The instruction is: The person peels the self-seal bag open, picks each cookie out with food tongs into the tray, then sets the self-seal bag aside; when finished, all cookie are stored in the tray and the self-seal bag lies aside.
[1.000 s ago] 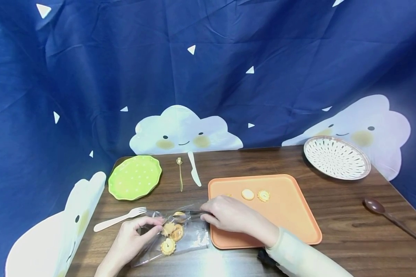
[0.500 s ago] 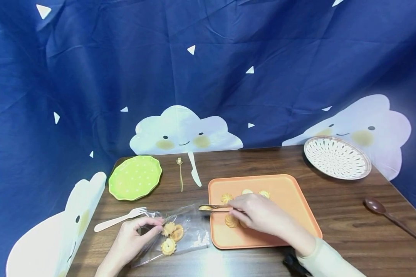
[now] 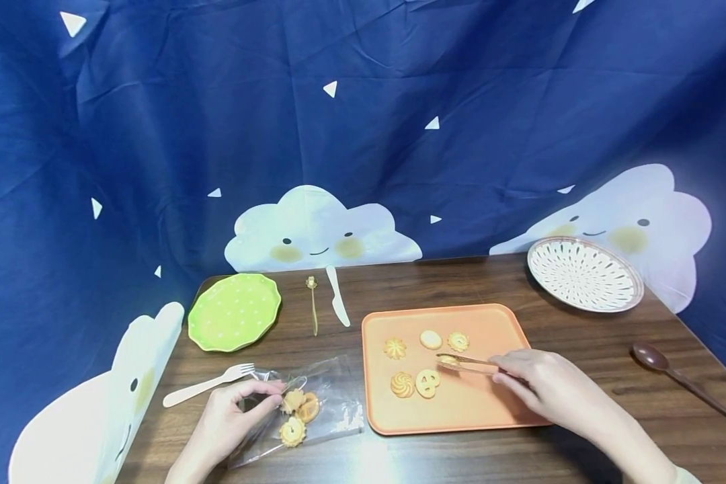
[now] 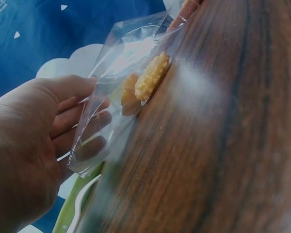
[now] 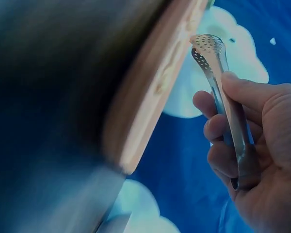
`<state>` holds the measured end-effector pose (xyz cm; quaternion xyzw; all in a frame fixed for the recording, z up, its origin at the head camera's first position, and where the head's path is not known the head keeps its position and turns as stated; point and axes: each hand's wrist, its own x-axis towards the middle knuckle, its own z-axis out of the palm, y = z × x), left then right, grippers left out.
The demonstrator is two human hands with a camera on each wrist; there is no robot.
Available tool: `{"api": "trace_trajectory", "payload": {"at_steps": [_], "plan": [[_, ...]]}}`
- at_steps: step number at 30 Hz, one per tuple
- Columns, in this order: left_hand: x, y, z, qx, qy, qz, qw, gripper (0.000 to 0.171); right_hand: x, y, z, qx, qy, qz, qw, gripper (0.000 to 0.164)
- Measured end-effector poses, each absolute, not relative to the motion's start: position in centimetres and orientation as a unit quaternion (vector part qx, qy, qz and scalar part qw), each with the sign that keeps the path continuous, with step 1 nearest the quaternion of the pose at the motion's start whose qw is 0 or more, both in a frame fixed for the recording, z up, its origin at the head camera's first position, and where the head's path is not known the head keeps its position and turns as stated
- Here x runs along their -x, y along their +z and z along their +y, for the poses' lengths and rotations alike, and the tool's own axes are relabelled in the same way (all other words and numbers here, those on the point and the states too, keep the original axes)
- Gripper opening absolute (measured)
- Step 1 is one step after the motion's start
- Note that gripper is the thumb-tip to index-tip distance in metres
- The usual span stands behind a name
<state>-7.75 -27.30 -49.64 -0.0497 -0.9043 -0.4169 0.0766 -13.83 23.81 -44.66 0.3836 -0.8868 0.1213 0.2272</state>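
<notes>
On the left, my left hand (image 3: 232, 417) pinches the mouth of a clear plastic bag (image 3: 339, 396) that lies on the table. Several cookies (image 3: 293, 431) are inside it; the left wrist view shows a ridged cookie (image 4: 153, 76) through the film. My right hand (image 3: 544, 383) grips metal tongs (image 3: 474, 361) over the orange tray (image 3: 496, 410). A small cookie (image 3: 450, 361) shows at the tongs' tips; whether it touches the tray, I cannot tell. Perforated tips of the tongs (image 5: 208, 46) appear in the right wrist view. Several other cookies (image 3: 402, 384) lie on the tray.
A green plate (image 3: 234, 312) and a pale fork (image 3: 208, 385) are at the left. Behind the bag lie a thin gold spoon (image 3: 314, 306) and a white knife (image 3: 337, 296). At the right are a patterned white plate (image 3: 583, 275) and a brown spoon (image 3: 683, 380).
The right hand has drawn the tongs out of the bag and rightward over the tray, carrying one cookie. The left hand has stayed at the bag.
</notes>
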Motion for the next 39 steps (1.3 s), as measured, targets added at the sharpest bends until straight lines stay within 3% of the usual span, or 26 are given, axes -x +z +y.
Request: {"api": "trace_trajectory", "payload": {"at_steps": [12,27,39], "plan": [[7.7,-49.5,-27.3,0.054,-0.421,-0.902,0.08,0.011,13.5,-45.4,26.7,-0.373,0.096,-0.896,0.223,0.032],[7.8,-49.4,-27.3,0.056,-0.429,-0.898,0.075,0.01,13.4,-44.8,27.5,-0.353,0.162,-0.91,0.144,0.04],[7.8,-49.4,-27.2,0.071,-0.44,-0.892,0.083,0.01,14.5,-43.7,22.6,-0.402,0.165,-0.888,0.153,0.036]]}}
